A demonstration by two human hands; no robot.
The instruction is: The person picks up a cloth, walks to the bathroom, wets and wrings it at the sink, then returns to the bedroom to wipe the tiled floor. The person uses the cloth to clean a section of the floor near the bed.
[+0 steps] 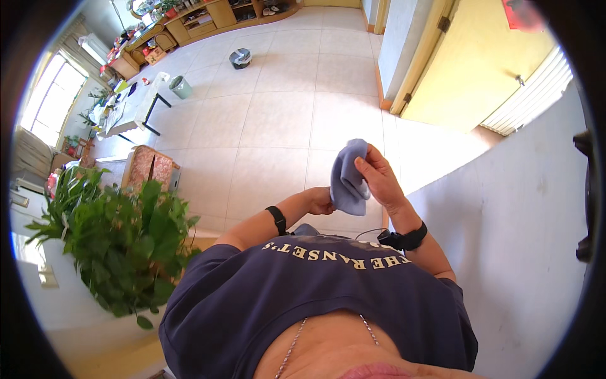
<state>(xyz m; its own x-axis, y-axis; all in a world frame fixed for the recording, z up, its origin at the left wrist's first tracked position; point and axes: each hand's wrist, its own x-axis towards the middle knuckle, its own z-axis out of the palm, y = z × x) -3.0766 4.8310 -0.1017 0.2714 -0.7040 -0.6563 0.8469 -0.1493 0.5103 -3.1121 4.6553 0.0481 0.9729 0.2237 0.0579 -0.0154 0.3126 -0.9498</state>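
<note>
A folded blue-grey cloth [349, 182] hangs in front of my body, above the tiled floor. My right hand [378, 176] pinches its upper right side between thumb and fingers. At the cloth's lower left edge is my left hand [323, 201], fingers curled against it and partly hidden behind the fabric. Each wrist has a black band, and a small dark device with a cable sits by the right band [413, 238].
Close on my left are leafy green plants [128, 241]; a pale wall [506, 213] stands close on my right. Ahead are a patterned chair [147, 168], a covered table [135, 110], two bins [180, 87], wooden cabinets [203, 28] and a yellow door [478, 66].
</note>
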